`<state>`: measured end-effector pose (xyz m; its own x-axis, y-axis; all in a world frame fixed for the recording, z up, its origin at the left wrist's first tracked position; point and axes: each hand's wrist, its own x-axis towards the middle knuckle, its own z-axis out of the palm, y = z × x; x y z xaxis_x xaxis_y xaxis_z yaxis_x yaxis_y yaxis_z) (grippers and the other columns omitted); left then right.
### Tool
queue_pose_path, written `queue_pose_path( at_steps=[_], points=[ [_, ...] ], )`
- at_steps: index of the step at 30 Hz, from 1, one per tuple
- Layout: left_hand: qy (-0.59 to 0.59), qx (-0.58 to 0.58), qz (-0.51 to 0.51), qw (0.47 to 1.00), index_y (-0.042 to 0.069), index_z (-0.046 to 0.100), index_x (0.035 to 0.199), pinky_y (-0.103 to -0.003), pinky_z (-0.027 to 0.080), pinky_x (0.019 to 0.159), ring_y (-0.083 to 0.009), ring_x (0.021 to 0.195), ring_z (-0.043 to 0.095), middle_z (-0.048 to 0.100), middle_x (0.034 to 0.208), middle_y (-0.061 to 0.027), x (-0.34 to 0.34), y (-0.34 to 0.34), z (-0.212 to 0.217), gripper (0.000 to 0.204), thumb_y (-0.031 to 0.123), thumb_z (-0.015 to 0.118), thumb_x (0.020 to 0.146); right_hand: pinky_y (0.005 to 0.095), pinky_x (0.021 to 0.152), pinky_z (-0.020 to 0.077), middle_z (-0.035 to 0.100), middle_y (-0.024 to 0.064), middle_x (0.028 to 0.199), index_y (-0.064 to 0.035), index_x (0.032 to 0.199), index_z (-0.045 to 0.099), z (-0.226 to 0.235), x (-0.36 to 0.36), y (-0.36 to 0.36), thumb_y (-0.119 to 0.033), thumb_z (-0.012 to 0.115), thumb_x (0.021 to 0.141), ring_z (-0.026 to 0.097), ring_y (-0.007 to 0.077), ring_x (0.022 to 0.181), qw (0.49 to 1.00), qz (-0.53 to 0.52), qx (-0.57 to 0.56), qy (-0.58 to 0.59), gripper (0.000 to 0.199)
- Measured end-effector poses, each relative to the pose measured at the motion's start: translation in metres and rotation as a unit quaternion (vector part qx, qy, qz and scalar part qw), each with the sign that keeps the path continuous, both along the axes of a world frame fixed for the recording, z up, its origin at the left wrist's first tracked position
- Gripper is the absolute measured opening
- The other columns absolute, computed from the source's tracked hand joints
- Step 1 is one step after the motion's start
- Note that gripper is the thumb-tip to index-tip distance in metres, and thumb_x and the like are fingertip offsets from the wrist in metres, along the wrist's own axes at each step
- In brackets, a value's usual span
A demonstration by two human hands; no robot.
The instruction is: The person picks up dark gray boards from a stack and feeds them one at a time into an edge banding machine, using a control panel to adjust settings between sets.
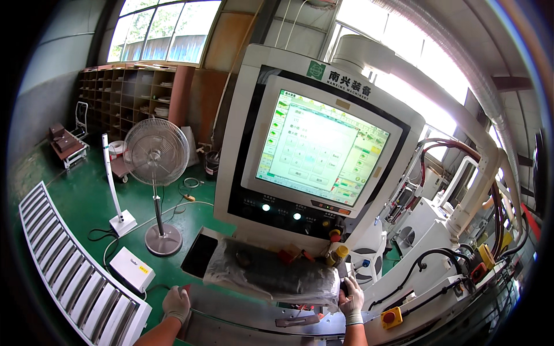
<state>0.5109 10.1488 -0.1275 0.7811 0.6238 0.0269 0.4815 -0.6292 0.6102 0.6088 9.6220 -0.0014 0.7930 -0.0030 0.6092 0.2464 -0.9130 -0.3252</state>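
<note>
My left hand, in a pale glove, is closed at the left end of the machine's grey metal bed. A bit of red shows by its fingertips; what it holds, if anything, is hidden. My right hand, also gloved, has its fingers bent at the right end of a plastic-covered tray; what lies in its grip cannot be made out. Above the tray stands a control panel with a lit touchscreen. A yellow-capped container rests by the tray's right end. A flat grey metal piece lies on the bed.
On the left a roller conveyor curves along the green floor, near a white box and a standing fan. Cables trail there. To the right are black hoses and a red stop button on a yellow box.
</note>
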Motion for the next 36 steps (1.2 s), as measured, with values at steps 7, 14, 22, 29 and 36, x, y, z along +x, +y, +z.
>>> queue_pose_path(
  at_steps=[7,14,22,29,36],
  points=[
    [0.006,0.007,-0.003,1.000,0.001,0.058,0.108,-0.049,0.050,0.083,-0.0400,0.095,0.063,0.066,0.102,-0.0221,-0.001,-0.002,0.006,0.039,0.035,0.049,0.090,0.0428,0.095,0.0486,0.061,0.0208,0.125,-0.0076,0.116,0.065,-0.002,-0.001,0.001,-0.015,0.067,0.071,0.060,0.0396,0.111,1.000,-0.015,-0.005,-0.015,0.046],
    [-0.031,0.015,-0.002,0.999,0.002,0.058,0.107,-0.050,0.050,0.080,-0.0404,0.091,0.064,0.066,0.098,-0.0215,0.003,0.000,-0.002,0.038,0.035,0.050,0.090,0.0399,0.097,0.0483,0.062,0.0191,0.124,-0.0080,0.118,0.065,-0.001,-0.002,0.003,-0.013,0.066,0.071,0.060,0.0364,0.113,1.000,-0.006,0.025,-0.006,0.048],
    [-0.020,0.012,0.003,1.000,0.003,0.058,0.107,-0.050,0.050,0.081,-0.0401,0.091,0.064,0.066,0.098,-0.0207,0.003,0.000,0.003,0.037,0.034,0.050,0.090,0.0402,0.097,0.0479,0.061,0.0193,0.125,-0.0070,0.118,0.065,0.000,-0.001,0.003,-0.014,0.067,0.072,0.060,0.0365,0.114,1.000,-0.007,0.015,0.002,0.046],
    [-0.044,0.015,-0.001,0.999,0.003,0.058,0.107,-0.049,0.050,0.081,-0.0396,0.093,0.063,0.065,0.100,-0.0210,0.003,0.001,-0.009,0.037,0.035,0.049,0.090,0.0438,0.096,0.0466,0.060,0.0173,0.128,-0.0110,0.120,0.064,-0.011,0.003,-0.008,-0.019,0.067,0.073,0.059,0.0386,0.112,1.000,0.008,0.016,0.005,0.048],
    [-0.019,0.002,-0.009,1.000,0.002,0.058,0.108,-0.050,0.049,0.082,-0.0396,0.094,0.063,0.065,0.100,-0.0205,0.000,0.001,0.003,0.038,0.034,0.049,0.090,0.0443,0.095,0.0463,0.060,0.0165,0.128,-0.0104,0.124,0.060,-0.014,0.004,-0.010,-0.018,0.067,0.074,0.060,0.0383,0.111,1.000,0.021,0.007,-0.003,0.052]
  ],
)
